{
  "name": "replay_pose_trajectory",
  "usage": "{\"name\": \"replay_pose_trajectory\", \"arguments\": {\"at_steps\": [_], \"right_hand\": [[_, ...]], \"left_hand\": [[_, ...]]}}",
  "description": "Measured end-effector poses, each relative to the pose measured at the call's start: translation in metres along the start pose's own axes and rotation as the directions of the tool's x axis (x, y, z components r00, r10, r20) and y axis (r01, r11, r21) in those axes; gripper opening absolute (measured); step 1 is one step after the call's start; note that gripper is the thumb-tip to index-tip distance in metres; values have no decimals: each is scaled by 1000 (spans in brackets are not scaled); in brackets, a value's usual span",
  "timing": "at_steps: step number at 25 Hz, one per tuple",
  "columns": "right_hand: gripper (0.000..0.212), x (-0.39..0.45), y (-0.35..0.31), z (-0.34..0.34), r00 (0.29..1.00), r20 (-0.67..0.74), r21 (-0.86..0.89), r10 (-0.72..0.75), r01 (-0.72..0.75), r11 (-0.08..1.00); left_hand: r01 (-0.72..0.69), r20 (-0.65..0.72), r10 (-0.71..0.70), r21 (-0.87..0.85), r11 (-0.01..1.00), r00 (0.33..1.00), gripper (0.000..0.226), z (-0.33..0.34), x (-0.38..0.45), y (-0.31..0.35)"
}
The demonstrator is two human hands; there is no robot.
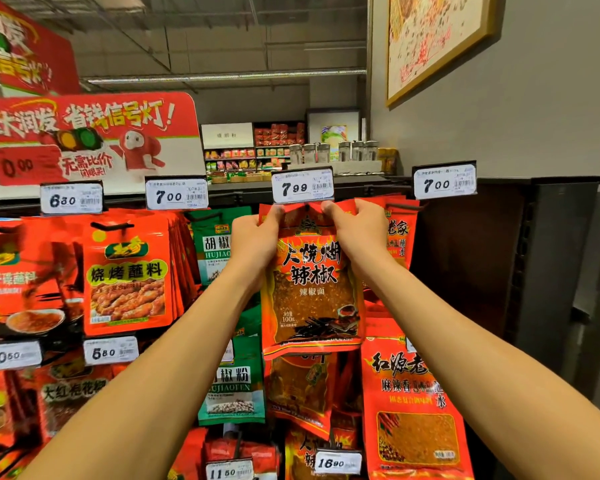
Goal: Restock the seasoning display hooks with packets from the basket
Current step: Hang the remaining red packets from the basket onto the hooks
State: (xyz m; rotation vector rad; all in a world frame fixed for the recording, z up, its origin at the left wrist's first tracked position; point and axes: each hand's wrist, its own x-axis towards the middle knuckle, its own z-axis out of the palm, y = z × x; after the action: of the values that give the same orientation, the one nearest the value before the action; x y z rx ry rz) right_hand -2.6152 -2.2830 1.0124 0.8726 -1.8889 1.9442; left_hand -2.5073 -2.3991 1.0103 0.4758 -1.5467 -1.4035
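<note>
Facing a tall display rack (222, 199) crowded with hanging seasoning bags — mostly red, a green column left of centre. Far behind, store shelves (253, 150) and a row of glass jars (333, 152); up on the right wall, a framed picture (437, 39); at upper left, a big red promotional sign (87, 136).

Along the top rail, white price tags reading 6.30 (71, 199), 7.00 (176, 195), 7.99 (302, 187) and 7.00 (445, 181).

Held up at centre, directly below the 7.99 tag: a red chilli packet (312, 282) with black lettering and a clear window of flakes. Hanging flat and upright, face toward the camera, overlapping the bags behind and below.

Both bare forearms reaching up from the near corners. Left hand (253, 237) pinching the packet's top left corner, right hand (357, 230) pinching the top right corner — fingertips closed over the header strip, thumbs nearly meeting under the tag. Whole body of the packet dangling below the two grips, between the wrists.

Hook itself hidden behind tag and fingers; whether the hole is on it cannot be told.
</note>
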Motion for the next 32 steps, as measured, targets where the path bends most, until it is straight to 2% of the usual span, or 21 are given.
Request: {"name": "replay_pose_trajectory", "arguments": {"at_steps": [3,5,9,12,14,17,20,23,26,29,32], "right_hand": [[45,0,9,2,991,57,58,119,-122,991],[41,-2,16,1,984,104,92,148,-158,983],[31,-18,31,-5,946,226,222,232,-282,933],[45,-25,41,-6,929,275,243,249,-318,916],[34,-20,43,-1,933,253,236,256,-317,919],[27,-5,48,11,926,212,182,314,-353,918],[28,11,60,24,940,167,147,298,-322,935],[30,31,65,35,953,117,-5,278,-279,960],[59,53,71,46,938,125,-198,325,-297,934],[58,67,71,51,920,147,-231,363,-325,917],[56,66,73,47,905,188,-193,383,-348,917]], "left_hand": [[36,31,-36,22,999,999,35,0,5,-8],[54,53,-53,-16,998,997,35,-3,0,-13],[-43,85,40,31,999,996,34,-17,-18,-30],[-44,135,45,-14,999,990,34,-19,-28,-44],[-10,91,11,-13,1000,996,35,-12,-21,-47],[35,57,-38,54,998,998,38,-4,0,-52],[44,36,-48,103,994,998,33,3,22,-59],[43,-99,-14,296,954,995,36,14,44,-62],[103,-198,-12,460,882,980,39,24,61,-65],[147,-206,-45,518,842,978,38,27,67,-67],[128,-156,-61,462,878,986,25,23,65,-66]]}}
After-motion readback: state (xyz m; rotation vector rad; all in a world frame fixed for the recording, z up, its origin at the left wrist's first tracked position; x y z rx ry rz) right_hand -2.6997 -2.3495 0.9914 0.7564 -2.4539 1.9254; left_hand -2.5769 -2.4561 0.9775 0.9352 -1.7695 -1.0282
